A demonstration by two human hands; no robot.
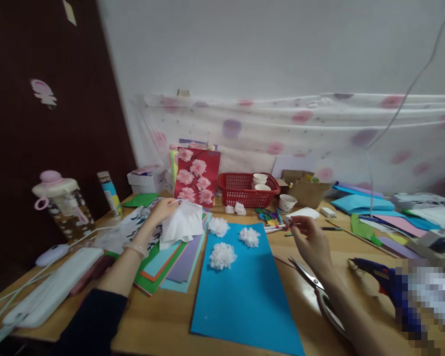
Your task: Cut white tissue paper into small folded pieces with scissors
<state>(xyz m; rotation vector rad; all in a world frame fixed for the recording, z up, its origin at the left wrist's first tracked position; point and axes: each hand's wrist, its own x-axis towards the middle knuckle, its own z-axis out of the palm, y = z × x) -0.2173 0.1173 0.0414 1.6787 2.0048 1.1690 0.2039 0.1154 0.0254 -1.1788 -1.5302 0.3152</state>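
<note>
A blue sheet point(244, 291) lies on the wooden table, with several white ruffled paper flowers point(222, 256) on its upper part. To its left, my left hand point(163, 209) is closed, its fingers pinching the top edge of a white tissue sheet point(183, 225) over the coloured papers point(189, 262). Right of the blue sheet, my right hand point(307, 234) has thumb and fingers pressed together by a small pale piece near the white paper point(303, 213); what it holds is too small to name. Scissors point(315, 284) lie beneath my right forearm.
A red basket point(241, 190) with paper cups stands at the back, beside a red flower picture point(197, 175). A glue gun point(378, 274) lies at the right. A bottle point(61, 205) and a white power bank point(54, 289) are at the left.
</note>
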